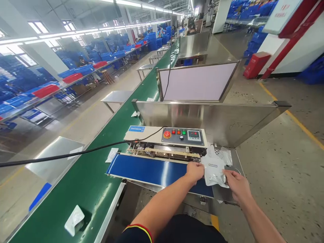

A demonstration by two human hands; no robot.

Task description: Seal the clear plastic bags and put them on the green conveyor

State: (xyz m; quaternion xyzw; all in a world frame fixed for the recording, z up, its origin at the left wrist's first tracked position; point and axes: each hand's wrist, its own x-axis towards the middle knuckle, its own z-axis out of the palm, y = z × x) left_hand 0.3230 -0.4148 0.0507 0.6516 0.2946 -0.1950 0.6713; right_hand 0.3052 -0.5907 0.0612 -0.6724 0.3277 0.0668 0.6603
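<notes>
A white pouch (pixel 214 170) is held between both hands at the right end of a sealing machine (pixel 149 133). My left hand (pixel 194 171) pinches its left edge, just above the machine's blue belt (pixel 152 168). At the pouch's right edge, the fingers of my right hand (pixel 235 182) are closed on it. Behind the pouch, more white and clear packaging (pixel 224 155) lies on the metal surface. The machine's panel (pixel 181 135) has a red knob, small buttons and a lit display.
A green conveyor (pixel 101 189) runs diagonally on the left, with several white pouches, one (pixel 74 220) near the front. A steel partition (pixel 202 118) stands behind the machine. A black cable (pixel 76 153) crosses the left side. Blue and red bins line distant benches.
</notes>
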